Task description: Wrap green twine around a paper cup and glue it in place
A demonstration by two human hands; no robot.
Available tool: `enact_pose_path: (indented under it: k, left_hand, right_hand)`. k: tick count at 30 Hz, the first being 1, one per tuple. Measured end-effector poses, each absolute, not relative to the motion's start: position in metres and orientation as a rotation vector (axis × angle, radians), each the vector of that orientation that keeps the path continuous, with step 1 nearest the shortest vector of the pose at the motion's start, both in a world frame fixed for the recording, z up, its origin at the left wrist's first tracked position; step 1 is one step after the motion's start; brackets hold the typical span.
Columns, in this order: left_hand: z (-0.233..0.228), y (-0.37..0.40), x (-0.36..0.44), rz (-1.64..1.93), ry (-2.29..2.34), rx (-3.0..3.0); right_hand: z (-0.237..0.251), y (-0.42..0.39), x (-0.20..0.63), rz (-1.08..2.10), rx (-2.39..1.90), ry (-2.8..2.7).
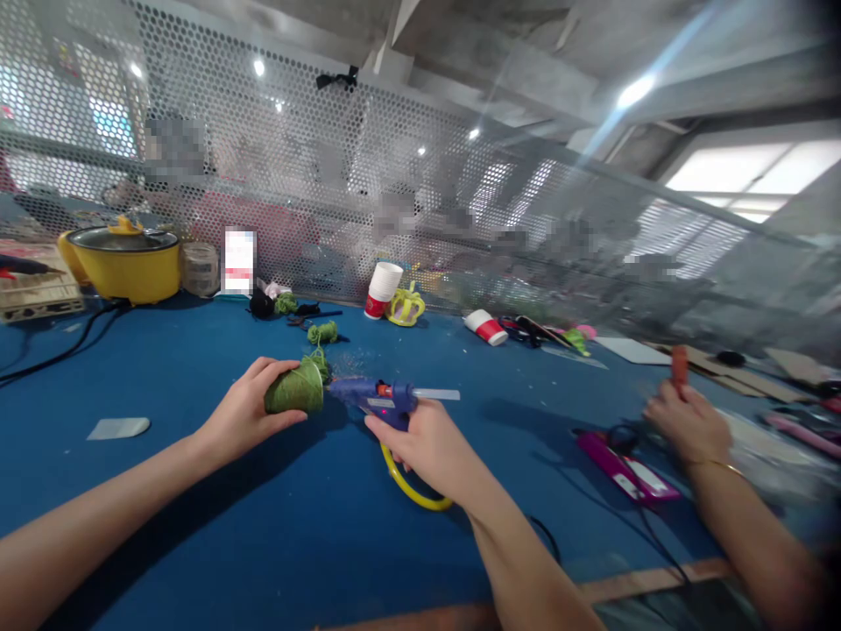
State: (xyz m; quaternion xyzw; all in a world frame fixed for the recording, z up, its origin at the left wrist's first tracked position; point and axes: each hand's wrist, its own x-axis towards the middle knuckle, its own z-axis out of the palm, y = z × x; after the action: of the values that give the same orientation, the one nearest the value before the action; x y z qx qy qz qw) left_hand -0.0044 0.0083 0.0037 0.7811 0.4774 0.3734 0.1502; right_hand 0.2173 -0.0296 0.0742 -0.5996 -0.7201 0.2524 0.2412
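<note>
**Setting: shared craft workshop**

Indoor work hall with a bare concrete ceiling, exposed beams and spot lights. A long desk (197, 526) covered in blue felt runs along a perforated metal screen (342, 193); blurred figures are seated behind the screen at further stations. Craft supplies scattered over the desk: glue gun (378, 399), green yarn (321, 333), paper cups (383, 287), scissors (526, 331), cardboard sheets (723, 364), a small yellow crown (406, 308). A yellow electric pot (124, 261) stands at far left with its cable trailing. A co-worker's hand (687, 425) works at the adjacent place on the same desk.
</note>
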Motion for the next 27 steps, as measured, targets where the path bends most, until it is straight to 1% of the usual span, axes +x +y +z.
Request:
enact_pose_path:
  k: [6,27]
  left_hand:
    - [0.0035,0.0091,-0.0055,1.074,1.397,2.245]
    - [0.0061,0.0082,-0.0049,1.049,1.401,2.228]
  right_hand:
    - [0.0764,-0.0299,0.2162,0.685,-1.621,-1.899]
    - [0.0735,-0.0306,0.2151,0.669,-1.645,-1.945]
